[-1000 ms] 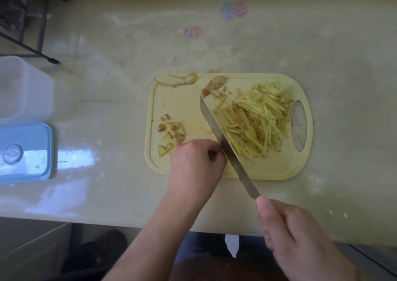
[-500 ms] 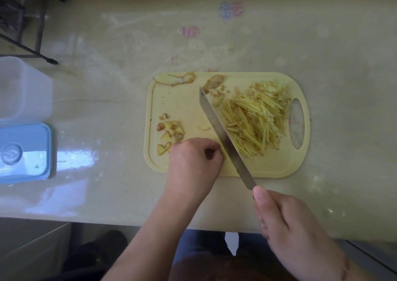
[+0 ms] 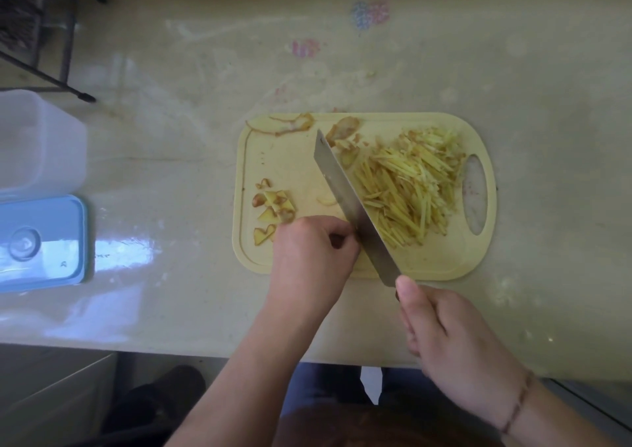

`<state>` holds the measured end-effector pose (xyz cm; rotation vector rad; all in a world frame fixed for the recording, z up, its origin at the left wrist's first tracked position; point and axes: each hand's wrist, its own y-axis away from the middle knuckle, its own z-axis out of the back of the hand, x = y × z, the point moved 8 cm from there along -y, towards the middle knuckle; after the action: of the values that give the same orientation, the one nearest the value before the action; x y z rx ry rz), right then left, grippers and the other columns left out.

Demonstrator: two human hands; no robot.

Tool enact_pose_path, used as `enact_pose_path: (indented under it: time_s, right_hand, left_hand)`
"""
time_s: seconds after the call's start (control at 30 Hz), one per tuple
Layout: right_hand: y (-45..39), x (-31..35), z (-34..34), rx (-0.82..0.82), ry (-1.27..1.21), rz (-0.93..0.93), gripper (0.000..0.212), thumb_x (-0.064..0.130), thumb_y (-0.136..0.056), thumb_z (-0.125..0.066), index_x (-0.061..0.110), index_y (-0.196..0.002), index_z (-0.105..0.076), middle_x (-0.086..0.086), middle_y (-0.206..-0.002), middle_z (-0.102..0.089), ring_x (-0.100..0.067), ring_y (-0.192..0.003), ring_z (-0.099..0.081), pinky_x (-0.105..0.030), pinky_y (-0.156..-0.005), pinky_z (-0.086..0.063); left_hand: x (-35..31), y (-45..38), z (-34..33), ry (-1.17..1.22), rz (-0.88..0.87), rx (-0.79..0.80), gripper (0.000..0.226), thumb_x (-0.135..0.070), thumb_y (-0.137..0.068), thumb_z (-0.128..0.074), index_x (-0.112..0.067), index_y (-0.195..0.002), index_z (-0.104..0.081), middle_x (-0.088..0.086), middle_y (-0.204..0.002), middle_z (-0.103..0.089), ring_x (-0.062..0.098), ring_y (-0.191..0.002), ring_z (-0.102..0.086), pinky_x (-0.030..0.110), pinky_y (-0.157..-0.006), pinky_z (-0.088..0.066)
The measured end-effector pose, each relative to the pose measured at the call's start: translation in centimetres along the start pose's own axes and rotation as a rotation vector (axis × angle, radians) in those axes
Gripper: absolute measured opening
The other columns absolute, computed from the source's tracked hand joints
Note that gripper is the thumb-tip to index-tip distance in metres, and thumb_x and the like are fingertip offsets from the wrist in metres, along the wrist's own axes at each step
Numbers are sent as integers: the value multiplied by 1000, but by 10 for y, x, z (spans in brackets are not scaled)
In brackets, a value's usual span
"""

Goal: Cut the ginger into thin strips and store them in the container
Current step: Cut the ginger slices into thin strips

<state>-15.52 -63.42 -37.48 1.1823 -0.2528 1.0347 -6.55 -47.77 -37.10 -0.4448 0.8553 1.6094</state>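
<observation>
Centrally, my right hand grips the flat steel knife; my left hand, fingers curled, pins ginger I cannot see. Thin yellow strips heap right on the rounded board; the translucent container sits far left.

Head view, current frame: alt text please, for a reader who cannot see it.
A right hand holds a knife angled across a yellow cutting board, beside a pile of ginger strips, while the left hand curls against the blade. A clear container and blue lid sit far left.
</observation>
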Motion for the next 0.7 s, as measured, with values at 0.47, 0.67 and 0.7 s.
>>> enact_pose_path:
  time_s: [0.47,0.67,0.7]
  right_hand:
    - [20,-2,1,-31,24,25,81,92,-73,-12,19,-63,-46,-3,-48,-47,-10,-45,-45,-34,-53,-39]
    - [6,4,-2,-17,43,18,71,78,-86,-14,19,-54,-39,4,-47,-46,-9,-44,-44,-28,-50,-38]
    - [2,5,-2,-13,34,19,68,75,-87,-16,19,-53,-37,4,-45,-43,-9,-43,-41,-29,-49,-36]
  left_hand:
    - [9,-2,-3,34,88,36,7,-13,-80,-79,-19,-78,-81,-12,-66,-72,2,-65,-67,13,-63,-52]
    - [10,-1,-3,73,104,37,10,-9,-79,-77,-18,-79,-82,-15,-68,-72,-2,-70,-67,6,-62,-47]
    - [10,-1,-3,77,104,38,11,-8,-79,-77,-18,-80,-82,-14,-70,-73,-3,-71,-67,7,-64,-49]
